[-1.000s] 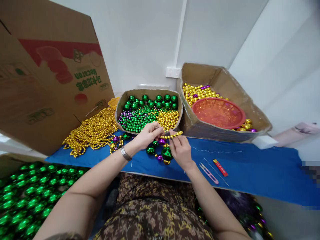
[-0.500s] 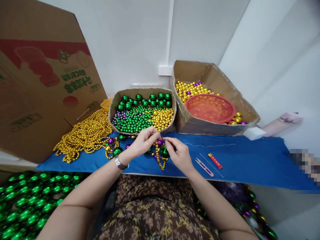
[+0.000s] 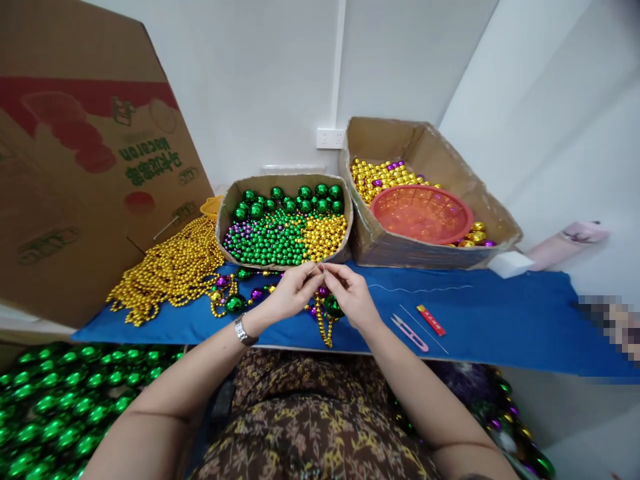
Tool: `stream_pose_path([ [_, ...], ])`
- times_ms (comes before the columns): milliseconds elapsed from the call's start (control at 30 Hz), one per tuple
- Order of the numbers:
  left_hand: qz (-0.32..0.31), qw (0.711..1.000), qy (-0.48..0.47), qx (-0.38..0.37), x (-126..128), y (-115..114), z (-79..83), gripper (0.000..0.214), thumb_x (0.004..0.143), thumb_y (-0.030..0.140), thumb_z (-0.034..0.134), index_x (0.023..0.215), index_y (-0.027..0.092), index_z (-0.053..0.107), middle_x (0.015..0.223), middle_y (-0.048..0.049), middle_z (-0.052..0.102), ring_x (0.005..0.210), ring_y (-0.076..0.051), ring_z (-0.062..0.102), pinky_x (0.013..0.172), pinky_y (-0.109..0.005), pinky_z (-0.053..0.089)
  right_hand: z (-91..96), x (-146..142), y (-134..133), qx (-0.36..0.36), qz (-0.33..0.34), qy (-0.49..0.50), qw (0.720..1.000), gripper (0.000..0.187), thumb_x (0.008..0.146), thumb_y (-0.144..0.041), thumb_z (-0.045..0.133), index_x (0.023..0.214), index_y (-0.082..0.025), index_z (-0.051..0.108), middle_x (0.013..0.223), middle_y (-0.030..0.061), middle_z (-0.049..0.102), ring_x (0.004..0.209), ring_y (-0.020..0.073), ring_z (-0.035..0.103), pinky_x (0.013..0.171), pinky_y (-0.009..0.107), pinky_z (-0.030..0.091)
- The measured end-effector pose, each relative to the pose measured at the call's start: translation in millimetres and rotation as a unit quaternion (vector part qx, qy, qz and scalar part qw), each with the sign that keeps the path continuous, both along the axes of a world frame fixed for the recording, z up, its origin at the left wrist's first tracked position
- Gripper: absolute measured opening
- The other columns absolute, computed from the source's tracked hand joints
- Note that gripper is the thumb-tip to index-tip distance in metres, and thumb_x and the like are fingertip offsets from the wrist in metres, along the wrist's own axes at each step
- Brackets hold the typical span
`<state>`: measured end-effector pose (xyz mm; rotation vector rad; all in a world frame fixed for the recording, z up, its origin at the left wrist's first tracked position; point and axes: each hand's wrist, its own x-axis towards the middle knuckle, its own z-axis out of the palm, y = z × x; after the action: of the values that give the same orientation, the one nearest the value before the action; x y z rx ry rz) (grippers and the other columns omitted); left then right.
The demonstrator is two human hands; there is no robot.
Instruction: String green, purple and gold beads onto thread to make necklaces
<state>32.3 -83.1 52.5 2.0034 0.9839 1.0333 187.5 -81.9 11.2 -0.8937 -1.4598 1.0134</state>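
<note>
My left hand [image 3: 295, 290] and my right hand [image 3: 350, 293] meet over the front of the blue cloth, fingertips pinched together. A thin pale thread [image 3: 320, 265] shows between them; its ends are hidden by the fingers. Just below hangs a loop of small gold beads [image 3: 325, 327], with a large green bead [image 3: 333, 306] and purple beads beside it. More of this mixed bead strand, with a purple bead [image 3: 257, 294] and a green bead [image 3: 235, 304], lies on the cloth to the left, partly behind my left wrist.
Behind stand a box of sorted beads [image 3: 220, 227] and a larger carton [image 3: 400, 247] holding a red basket [image 3: 373, 217]. Gold bead strands [image 3: 165, 267] are heaped left. Pink thread snips [image 3: 413, 335], a needle [image 3: 425, 329], a red packet [image 3: 431, 320] and loose thread [image 3: 420, 291] lie right.
My hands have come closer together, their fingertips now meeting. The pale thread now shows at the fingertips, and the gold bead loop hangs slightly lower and further right.
</note>
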Motion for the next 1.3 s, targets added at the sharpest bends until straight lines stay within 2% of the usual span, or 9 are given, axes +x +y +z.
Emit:
stream_pose_path([
  [200, 0.003, 0.998, -0.046, -0.053, -1.2, 0.4, -4.1, 0.028, 0.090, 0.040, 0.051, 0.073, 0.017, 0.050, 0.064, 0.0017, 0.050, 0.059, -0.010, 0.047, 0.056, -0.022, 0.039, 6.7, -7.6, -2.1, -0.061, -0.013, 0.081, 0.995, 0.023, 0.081, -0.044, 0.066, 0.086, -0.022, 0.065, 0.080, 0.0010, 0.066, 0.071, 0.0139, 0.059, 0.064, 0.026, 0.051],
  [300, 0.017, 0.988, -0.114, -0.105, -0.7, -2.0, -3.4, 0.030, 0.089, 0.044, 0.054, 0.080, 0.016, 0.057, 0.068, -0.0001, 0.057, 0.061, -0.011, 0.052, 0.057, -0.023, 0.044, 11.9, -6.8, -4.1, -0.102, -0.018, 0.148, 0.984, 0.025, 0.081, -0.046, 0.065, 0.085, -0.022, 0.060, 0.081, 0.0007, 0.064, 0.067, 0.0120, 0.057, 0.054, 0.022, 0.047],
  [500, 0.039, 0.937, -0.273, -0.214, 1.1, -4.7, -4.0, 0.030, 0.080, 0.043, 0.066, 0.075, 0.015, 0.058, 0.074, -0.0022, 0.063, 0.062, -0.010, 0.055, 0.056, -0.021, 0.045, 14.5, 0.5, -1.6, -0.151, 0.013, 0.273, 0.950, 0.029, 0.079, -0.047, 0.067, 0.086, -0.024, 0.050, 0.079, -0.0016, 0.059, 0.071, 0.0123, 0.060, 0.062, 0.024, 0.052],
  [667, 0.035, 0.905, -0.328, -0.267, 0.1, -1.8, -16.4, 0.030, 0.078, 0.041, 0.070, 0.071, 0.014, 0.058, 0.067, -0.0007, 0.060, 0.055, -0.007, 0.051, 0.049, -0.019, 0.039, 5.7, -1.6, 3.1, -0.147, 0.024, 0.271, 0.951, 0.033, 0.077, -0.046, 0.069, 0.078, -0.024, 0.045, 0.066, -0.0060, 0.044, 0.058, 0.0086, 0.049, 0.055, 0.021, 0.047],
  [833, 0.044, 0.870, -0.361, -0.333, -3.1, 0.6, -30.2, 0.028, 0.075, 0.038, 0.073, 0.077, 0.013, 0.062, 0.079, -0.0039, 0.066, 0.062, -0.008, 0.057, 0.052, -0.019, 0.043, -3.6, -0.2, 4.8, -0.165, 0.003, 0.239, 0.957, 0.033, 0.075, -0.048, 0.071, 0.080, -0.022, 0.050, 0.063, -0.0067, 0.048, 0.054, 0.0077, 0.049, 0.051, 0.019, 0.042],
  [967, 0.035, 0.882, -0.344, -0.321, -2.4, 0.9, -29.2, 0.027, 0.071, 0.032, 0.077, 0.086, 0.014, 0.064, 0.089, -0.0051, 0.069, 0.060, -0.007, 0.059, 0.052, -0.018, 0.044, -3.3, 2.4, 2.9, -0.161, -0.006, 0.200, 0.966, 0.030, 0.077, -0.047, 0.069, 0.082, -0.021, 0.055, 0.074, -0.0038, 0.059, 0.055, 0.0068, 0.052, 0.052, 0.019, 0.042],
  [1067, 0.045, 0.901, -0.318, -0.292, -2.1, 2.4, -27.7, 0.026, 0.070, 0.029, 0.078, 0.087, 0.014, 0.065, 0.087, -0.0049, 0.070, 0.056, -0.007, 0.059, 0.050, -0.018, 0.044, -0.5, 2.8, 1.6, -0.134, -0.003, 0.156, 0.979, 0.027, 0.080, -0.046, 0.066, 0.085, -0.021, 0.057, 0.097, 0.0008, 0.066, 0.056, 0.0059, 0.054, 0.053, 0.020, 0.044],
  [1200, 0.039, 0.924, -0.288, -0.248, -4.3, 4.9, -28.8, 0.021, 0.074, 0.027, 0.074, 0.088, 0.014, 0.065, 0.086, -0.0054, 0.071, 0.058, -0.008, 0.061, 0.053, -0.020, 0.046, 5.3, 3.6, 2.0, -0.094, 0.027, 0.089, 0.991, 0.024, 0.084, -0.043, 0.063, 0.082, -0.020, 0.057, 0.132, 0.0053, 0.055, 0.056, 0.0033, 0.056, 0.056, 0.022, 0.047],
  [1300, 0.035, 0.934, -0.280, -0.221, -5.4, 5.3, -29.3, 0.017, 0.076, 0.025, 0.072, 0.088, 0.014, 0.066, 0.085, -0.0052, 0.071, 0.059, -0.009, 0.061, 0.053, -0.020, 0.047, 8.2, 2.9, 4.0, -0.099, 0.060, 0.075, 0.990, 0.027, 0.084, -0.045, 0.062, 0.081, -0.020, 0.055, 0.129, 0.0056, 0.057, 0.053, 0.0036, 0.056, 0.053, 0.022, 0.047],
])
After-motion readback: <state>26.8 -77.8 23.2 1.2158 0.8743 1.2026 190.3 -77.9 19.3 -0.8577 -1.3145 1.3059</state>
